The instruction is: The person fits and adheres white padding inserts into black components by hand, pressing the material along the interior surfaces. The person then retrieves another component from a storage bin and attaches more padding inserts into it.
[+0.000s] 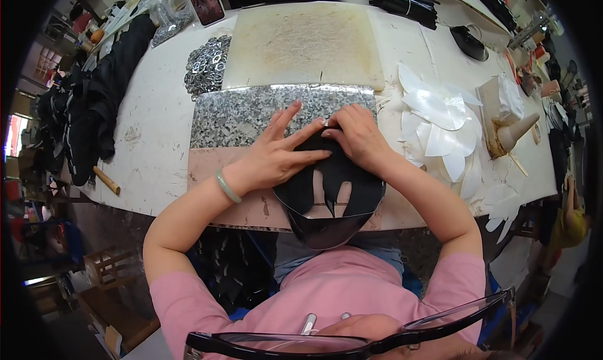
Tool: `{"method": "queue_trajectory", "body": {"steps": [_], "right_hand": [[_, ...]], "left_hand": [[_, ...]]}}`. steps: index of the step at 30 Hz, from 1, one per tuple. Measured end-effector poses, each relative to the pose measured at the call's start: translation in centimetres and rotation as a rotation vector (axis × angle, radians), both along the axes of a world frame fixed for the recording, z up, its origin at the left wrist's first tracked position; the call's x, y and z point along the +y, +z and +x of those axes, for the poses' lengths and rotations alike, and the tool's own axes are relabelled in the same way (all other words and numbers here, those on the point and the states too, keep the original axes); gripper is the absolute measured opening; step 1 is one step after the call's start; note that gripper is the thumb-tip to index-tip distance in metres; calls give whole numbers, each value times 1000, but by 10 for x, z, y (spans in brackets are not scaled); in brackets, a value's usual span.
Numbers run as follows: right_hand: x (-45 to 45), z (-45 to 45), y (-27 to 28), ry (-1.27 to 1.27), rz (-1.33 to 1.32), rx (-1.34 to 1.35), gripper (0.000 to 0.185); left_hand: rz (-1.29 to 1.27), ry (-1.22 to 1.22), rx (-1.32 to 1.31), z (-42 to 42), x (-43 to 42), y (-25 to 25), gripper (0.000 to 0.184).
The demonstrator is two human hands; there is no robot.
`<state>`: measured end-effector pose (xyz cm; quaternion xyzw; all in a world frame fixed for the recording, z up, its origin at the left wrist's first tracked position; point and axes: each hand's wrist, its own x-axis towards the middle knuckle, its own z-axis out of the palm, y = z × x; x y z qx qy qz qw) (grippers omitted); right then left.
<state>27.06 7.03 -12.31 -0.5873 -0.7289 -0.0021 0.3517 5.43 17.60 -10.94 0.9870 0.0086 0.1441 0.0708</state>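
A black piece with cut-out slots and a glossy lower edge [301,187] lies at the table's front edge, partly over a pinkish board [217,165]. My left hand [282,147] rests on its upper left part with the fingers spread. At its top edge my right hand [357,134] has its fingers bent together in a pinch; the material's upper edge is between them. Behind both hands is a speckled grey stone slab [220,115]. The fingertips of the two hands are close together near the top of the black piece.
A pale translucent board [301,43] lies behind the slab, with metal rings [208,65] to its left. White cut sheets [440,118] and a cone-shaped tool [516,129] are at right. Black material [94,96] and a wooden handle [106,180] lie at left. Another person [570,222] is far right.
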Motion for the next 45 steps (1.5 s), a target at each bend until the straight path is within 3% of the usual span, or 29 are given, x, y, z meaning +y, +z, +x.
{"method": "queue_trajectory", "body": {"steps": [3, 10, 13, 14, 16, 19, 27, 30, 31, 35, 38, 39, 42, 43, 44, 45], "right_hand": [[7, 9, -3, 19, -9, -2, 18], [16, 27, -1, -25, 113, -10, 21], [-8, 19, 17, 378, 152, 10, 31], [-23, 20, 14, 566, -142, 8, 45], [-50, 17, 20, 628, -374, -190, 58], [-53, 29, 19, 547, -427, -414, 72], [-33, 40, 7, 106, -434, -455, 81], [-39, 31, 2, -148, -398, -449, 89], [-44, 26, 1, -227, -409, -444, 91], [-54, 15, 1, -358, -315, -385, 89], [-56, 8, 6, -237, -315, -132, 72], [-54, 6, 10, -229, -121, -28, 55], [-45, 7, 28, -122, -358, 807, 42], [-38, 6, 21, -53, -234, 873, 35], [-36, 8, 22, 11, -286, 1073, 31], [-35, 8, 32, -22, -282, 1043, 29]], "left_hand": [[35, 73, 128, 2, 3, 7, 36], [94, 182, 211, 1, 19, 9, 53], [100, 199, 226, 2, 20, 7, 59], [97, 200, 223, 2, 20, 6, 60], [94, 200, 229, 3, 20, 7, 61], [101, 211, 237, 2, 17, 9, 62], [54, 202, 262, 8, 9, 28, 60], [-216, 183, 188, 32, 21, 23, 57], [-207, 183, -18, 43, 16, 17, 51], [-141, 188, -70, 57, -5, 9, 50], [-530, 362, -65, 51, -18, 10, 49], [-509, 392, -65, 48, -27, 20, 41], [-1168, 383, -162, 40, -38, 23, 33], [-1241, 382, -209, 38, -42, 26, 31], [-1312, 380, -261, 38, -43, 31, 29], [-1381, 375, -317, 39, -41, 35, 27]]}}
